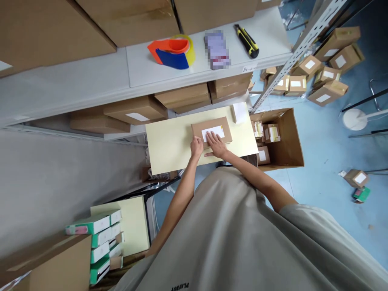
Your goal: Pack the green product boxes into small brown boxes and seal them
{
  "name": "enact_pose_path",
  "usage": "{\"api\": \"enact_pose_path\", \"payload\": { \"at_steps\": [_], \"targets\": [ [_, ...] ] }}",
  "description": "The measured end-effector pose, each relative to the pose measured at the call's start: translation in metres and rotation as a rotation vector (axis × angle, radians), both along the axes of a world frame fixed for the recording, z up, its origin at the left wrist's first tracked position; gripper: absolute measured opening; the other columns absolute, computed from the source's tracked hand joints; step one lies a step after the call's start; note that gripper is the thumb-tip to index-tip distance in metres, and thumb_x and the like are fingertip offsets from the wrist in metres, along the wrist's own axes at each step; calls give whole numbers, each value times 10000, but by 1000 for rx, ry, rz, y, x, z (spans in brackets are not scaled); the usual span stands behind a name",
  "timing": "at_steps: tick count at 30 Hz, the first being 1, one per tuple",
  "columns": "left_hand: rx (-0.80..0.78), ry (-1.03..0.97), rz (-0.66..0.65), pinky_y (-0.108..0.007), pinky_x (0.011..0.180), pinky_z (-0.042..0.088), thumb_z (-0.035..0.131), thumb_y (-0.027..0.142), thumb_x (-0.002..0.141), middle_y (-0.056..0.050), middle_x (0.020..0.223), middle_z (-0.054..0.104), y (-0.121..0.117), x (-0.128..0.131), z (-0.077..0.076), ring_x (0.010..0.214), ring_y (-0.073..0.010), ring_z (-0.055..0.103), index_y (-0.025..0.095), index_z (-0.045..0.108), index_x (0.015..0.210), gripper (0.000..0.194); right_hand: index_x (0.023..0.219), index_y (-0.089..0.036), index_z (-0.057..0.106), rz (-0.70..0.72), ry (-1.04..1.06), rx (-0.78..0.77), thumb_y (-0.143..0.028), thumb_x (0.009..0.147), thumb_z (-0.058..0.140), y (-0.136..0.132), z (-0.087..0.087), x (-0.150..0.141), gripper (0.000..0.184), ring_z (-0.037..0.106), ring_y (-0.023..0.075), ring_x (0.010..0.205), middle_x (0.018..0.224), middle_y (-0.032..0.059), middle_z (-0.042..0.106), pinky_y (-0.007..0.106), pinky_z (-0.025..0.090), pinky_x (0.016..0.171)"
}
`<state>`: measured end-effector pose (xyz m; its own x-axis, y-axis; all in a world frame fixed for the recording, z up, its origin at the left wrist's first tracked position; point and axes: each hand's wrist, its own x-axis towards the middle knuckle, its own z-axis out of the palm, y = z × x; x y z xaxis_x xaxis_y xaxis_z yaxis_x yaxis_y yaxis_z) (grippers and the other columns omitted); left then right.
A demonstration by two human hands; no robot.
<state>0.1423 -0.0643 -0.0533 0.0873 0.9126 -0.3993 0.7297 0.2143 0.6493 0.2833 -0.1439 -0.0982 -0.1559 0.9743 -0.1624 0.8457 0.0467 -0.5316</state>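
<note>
A small brown cardboard box (224,126) with a white label (212,131) lies on a pale yellow table (169,145). My right hand (216,144) rests flat on the label, fingers stretched out. My left hand (197,147) sits at the box's near left corner with its fingers curled against the edge. A small white pad of labels (240,112) lies at the table's far right corner.
A grey shelf (91,87) above holds a tape dispenser (173,51), a utility knife (247,41) and a blurred packet (217,50). An open carton (283,139) of small boxes stands right of the table. Labelled boxes (321,68) litter the blue floor. Green-and-white boxes (98,238) are stacked lower left.
</note>
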Motion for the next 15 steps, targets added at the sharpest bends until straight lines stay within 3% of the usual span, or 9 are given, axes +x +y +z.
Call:
{"api": "enact_pose_path", "payload": {
  "at_steps": [5, 8, 11, 15],
  "targets": [
    [12, -104, 67, -300, 942, 586, 503, 239, 1066, -77, 980, 818, -11, -24, -3, 997, -212, 797, 221, 678, 1019, 182, 1803, -4, 213, -349, -4, -23, -863, 962, 628, -52, 4, 68, 1271, 75, 468, 1769, 1870, 289, 154, 691, 142, 1407],
    [12, -112, 150, -309, 914, 612, 423, 209, 1060, -96, 986, 819, -29, -53, -10, 969, -207, 804, 192, 695, 1120, 279, 1798, -3, 232, -519, 59, -37, -883, 946, 636, -78, 0, 93, 1289, 117, 471, 1764, 1862, 307, 168, 668, 228, 1396],
    [-13, -114, 182, -345, 906, 644, 460, 143, 985, -109, 1080, 835, -47, -71, -19, 957, -214, 811, 183, 683, 1303, 391, 1769, -20, 342, -592, 208, -84, -832, 937, 689, -88, -8, 93, 1213, 268, 456, 1734, 1815, 314, 324, 618, 345, 1366],
    [-36, -160, 120, -402, 1010, 658, 662, 96, 846, -118, 1257, 830, -59, -63, -29, 1177, -277, 808, 231, 726, 1344, 520, 1644, -114, 584, -670, 443, -99, -672, 943, 721, -75, -15, 74, 906, 644, 416, 1489, 1572, 242, 685, 572, 528, 1229]
  ]
}}
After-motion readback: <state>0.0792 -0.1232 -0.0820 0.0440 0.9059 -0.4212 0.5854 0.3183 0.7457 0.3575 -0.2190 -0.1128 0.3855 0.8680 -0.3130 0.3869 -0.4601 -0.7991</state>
